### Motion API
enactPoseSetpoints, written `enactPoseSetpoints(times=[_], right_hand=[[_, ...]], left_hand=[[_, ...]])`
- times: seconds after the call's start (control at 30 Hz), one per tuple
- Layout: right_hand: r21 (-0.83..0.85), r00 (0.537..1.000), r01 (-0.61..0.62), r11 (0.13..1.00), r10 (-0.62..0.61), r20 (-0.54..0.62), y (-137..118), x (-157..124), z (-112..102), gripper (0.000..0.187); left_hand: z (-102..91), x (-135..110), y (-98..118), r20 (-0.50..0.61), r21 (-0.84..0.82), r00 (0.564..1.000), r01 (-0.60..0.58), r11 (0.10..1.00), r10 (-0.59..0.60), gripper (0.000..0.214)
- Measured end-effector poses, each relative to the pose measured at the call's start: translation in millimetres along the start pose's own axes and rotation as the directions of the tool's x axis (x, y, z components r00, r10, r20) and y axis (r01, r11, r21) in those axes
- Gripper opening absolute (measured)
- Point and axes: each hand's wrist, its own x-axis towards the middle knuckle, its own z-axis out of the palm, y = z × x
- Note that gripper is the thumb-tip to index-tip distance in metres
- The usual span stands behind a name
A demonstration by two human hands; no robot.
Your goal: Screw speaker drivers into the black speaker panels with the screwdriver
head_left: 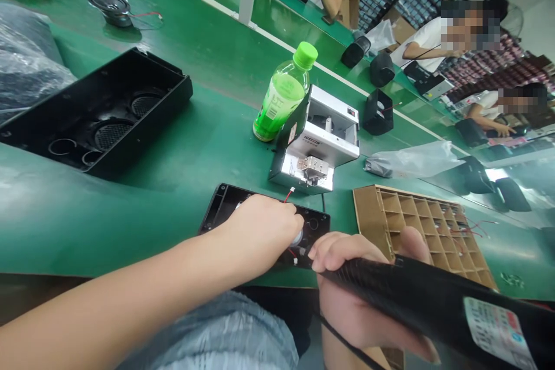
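Observation:
My right hand (359,289) is wrapped round a black electric screwdriver (416,283) with a silver label and a cable. Its tip end points at a black speaker panel (318,221) lying on the bench. My left hand (264,231) is closed over the middle of that panel, fingers curled down and hiding what they pinch. A round metallic part (298,237) shows just beside those fingers. Short red wires with white plugs (292,190) stick out above and below the left hand. The screwdriver's bit is hidden behind my right fingers.
Behind the panel stands a white screw feeder (316,139), with a green-capped bottle (281,92) beside it. At right is a divided cardboard box (416,214) holding wired parts. An open black speaker housing (99,110) lies left, near a loose speaker (110,7). Co-workers sit across the bench.

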Motion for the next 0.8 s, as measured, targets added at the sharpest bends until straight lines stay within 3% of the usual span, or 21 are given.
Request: enactPoseSetpoints(times=[0.2, 0.33, 0.47, 0.6, 0.73, 0.8], right_hand=[[0.014, 0.998, -0.002, 1.0, 0.001, 0.058, -2.4, 3.8, -1.9, 0.075], [0.041, 1.0, 0.009, 0.999, -0.009, 0.009, -5.2, 3.6, 0.9, 0.072], [0.057, 0.999, -0.034, 0.998, 0.034, -0.011, -7.9, 0.2, 1.5, 0.054], [0.092, 1.0, -0.007, 0.996, 0.006, 0.012, -4.4, -1.0, -1.2, 0.055], [0.11, 0.997, 0.054, 0.992, -0.059, 0.046, 3.4, -0.1, -6.6, 0.073], [0.113, 0.996, 0.055, 0.992, -0.062, 0.058, 6.2, -0.4, -9.2, 0.07]], left_hand=[[5.1, -1.9, -6.7, -0.03, -0.005, 1.0, -0.007, 1.0, 0.007, 0.021], [5.5, -1.8, -7.0, -0.042, -0.013, 0.999, -0.002, 1.0, 0.001, 0.023], [5.4, -0.9, -7.8, -0.05, -0.022, 0.999, 0.006, 1.0, -0.007, 0.02], [4.8, -0.8, -7.7, -0.049, -0.016, 0.999, 0.015, 1.0, -0.016, 0.02], [4.6, -2.0, -5.7, -0.047, -0.007, 0.999, 0.016, 1.0, -0.016, 0.02], [5.5, -3.1, -4.8, -0.052, -0.005, 0.999, 0.013, 1.0, -0.014, 0.019]])
